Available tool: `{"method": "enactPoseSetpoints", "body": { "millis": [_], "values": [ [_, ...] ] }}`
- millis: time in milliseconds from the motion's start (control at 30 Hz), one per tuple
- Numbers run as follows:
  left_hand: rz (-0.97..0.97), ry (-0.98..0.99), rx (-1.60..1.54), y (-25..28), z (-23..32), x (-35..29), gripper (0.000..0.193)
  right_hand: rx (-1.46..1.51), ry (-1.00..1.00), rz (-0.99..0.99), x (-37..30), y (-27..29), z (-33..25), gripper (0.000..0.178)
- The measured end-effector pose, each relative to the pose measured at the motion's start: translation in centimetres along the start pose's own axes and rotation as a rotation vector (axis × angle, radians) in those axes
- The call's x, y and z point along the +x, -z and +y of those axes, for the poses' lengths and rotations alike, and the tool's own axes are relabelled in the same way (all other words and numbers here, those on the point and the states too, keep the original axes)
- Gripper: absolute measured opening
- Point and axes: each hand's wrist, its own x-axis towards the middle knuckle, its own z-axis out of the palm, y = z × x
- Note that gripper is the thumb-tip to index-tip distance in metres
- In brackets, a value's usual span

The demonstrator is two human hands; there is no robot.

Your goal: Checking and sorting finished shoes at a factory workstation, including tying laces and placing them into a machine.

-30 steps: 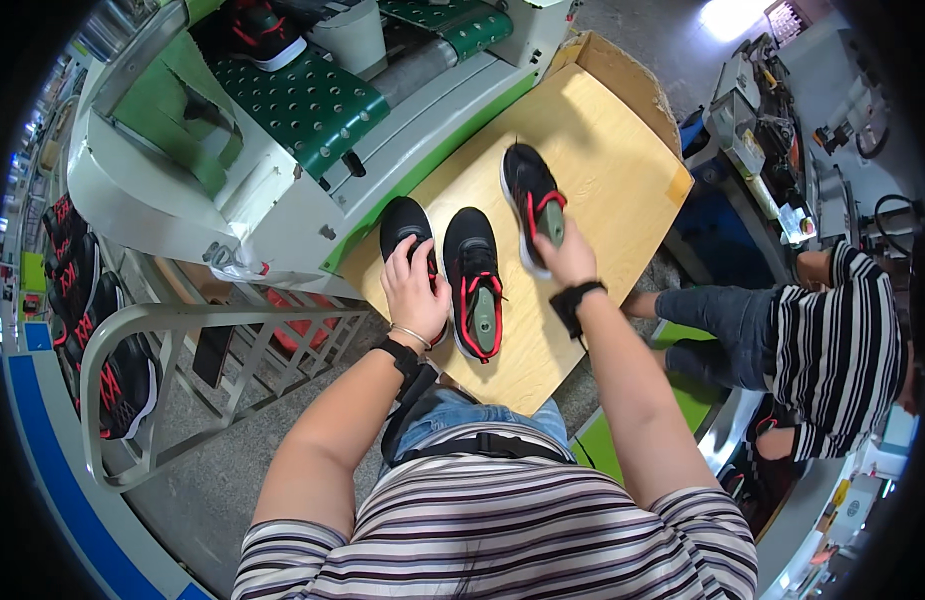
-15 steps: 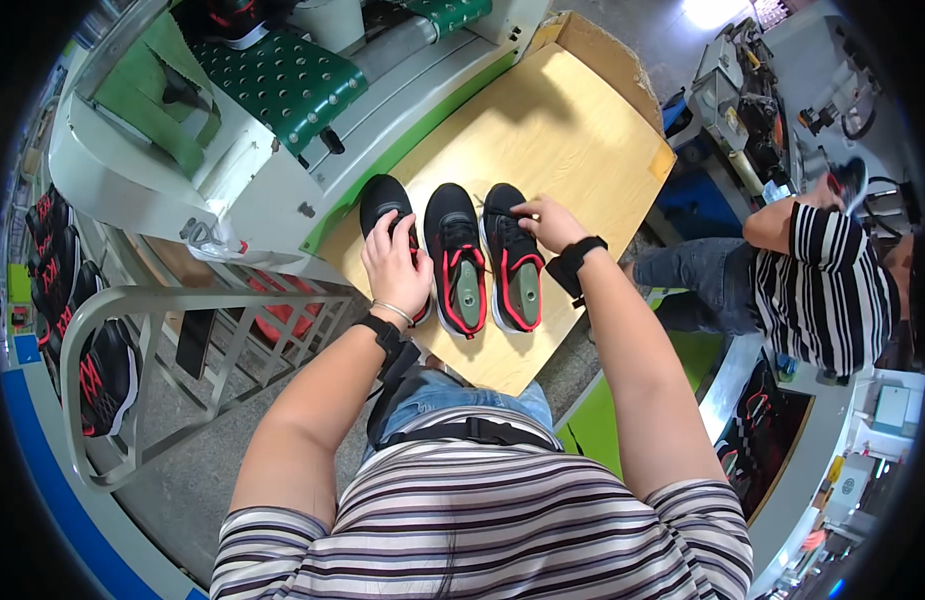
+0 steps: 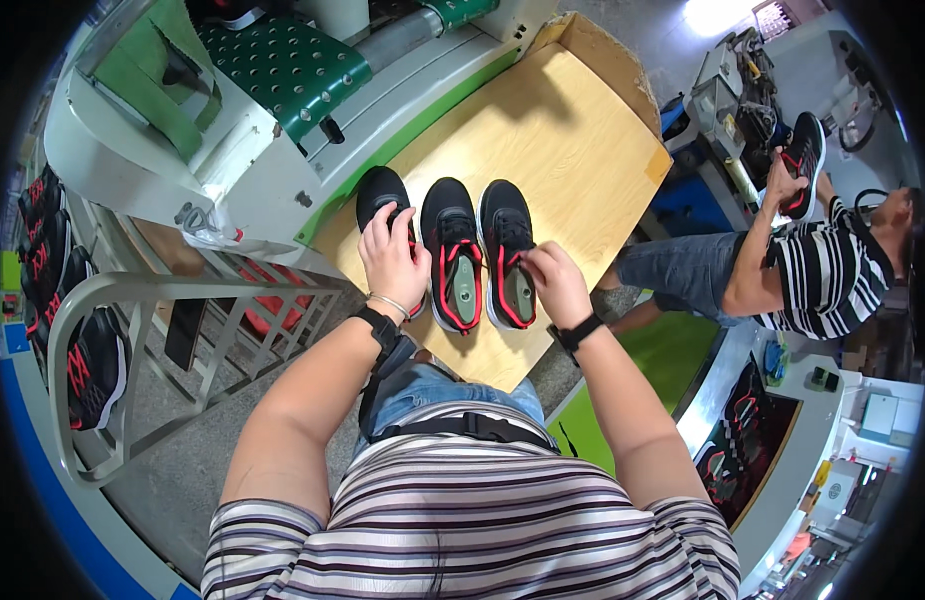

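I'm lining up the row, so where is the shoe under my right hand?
In the head view, that black shoe lies on the wooden table, rightmost of three, touching the middle shoe, with your right hand at its heel.

The scene is evenly and brightly lit, with colours rendered clearly. A blown-out patch of glare is seen at about one o'clock, near the rim, where detail is washed out. Soft, short shadows are cast on the wooden tabletop [image 3: 572, 150] toward eleven o'clock, under the machine edge, and faint ones beside the three shoes [image 3: 454, 255]. The centre is sharp; only slight softness is noted toward the rim. Strong fisheye distortion is present: straight edges are bent outward, and the circular picture is closed off by black corners, heaviest at nine and three o'clock.
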Motion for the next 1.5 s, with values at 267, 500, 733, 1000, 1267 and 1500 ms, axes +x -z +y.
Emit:
{"method": "enactPoseSetpoints", "body": {
  "millis": [267,500,733,1000,1267,1500],
  "values": [
    [-0.006,-0.019,0.040,0.6,0.1,-0.2,0.055,-0.320,-0.061,-0.063,-0.7,0.1,-3.7,0.028],
    [-0.204,-0.183,-0.427,1.3,7.2,-3.4,0.073,-0.110,-0.146,-0.007,0.0,-1.2,-0.2,0.032],
    [-0.269,0.235,-0.443,-3.9,5.3,-5.4,0.107,0.283,-0.361,0.003,-5.7,-1.0,-2.0,0.073],
    [-0.320,0.912,-1.254,5.7,8.9,5.0,0.091,1.136,-0.783,0.138,0.1,-0.7,1.6,0.077],
    [0.236,0.224,-0.990,18.3,12.0,14.8,0.083,0.713,-0.062,0.242,25.8,7.9,-2.4,0.069],
    [0.553,0.472,-0.379,13.3,2.0,28.4,0.095,0.000,-0.082,0.142,40.5,0.4,-4.9,0.097]
  ]
}}
